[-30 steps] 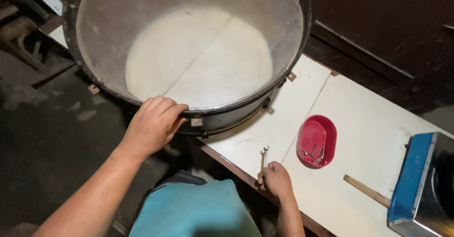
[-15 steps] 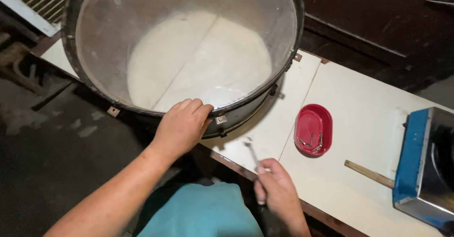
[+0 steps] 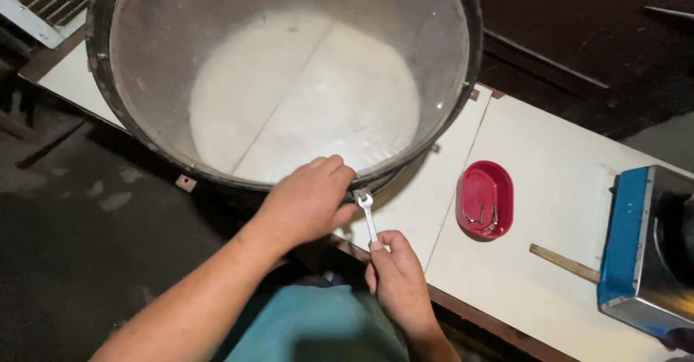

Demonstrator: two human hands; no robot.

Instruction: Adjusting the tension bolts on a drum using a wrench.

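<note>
Item one: my left hand (image 3: 307, 203), fingers curled over the near rim of the large drum (image 3: 289, 80), which rests on the white table (image 3: 578, 210) with its translucent skin facing up. Item two: my right hand (image 3: 396, 279), fingers closed on the handle of a small silver wrench (image 3: 367, 214), its head at 12 o'clock against the drum's rim, just beside the left fingers. Item three: red oval dish (image 3: 484, 199), at 3 o'clock from the wrench. Item four: blue-edged metal box (image 3: 636, 246), far 3 o'clock.
</note>
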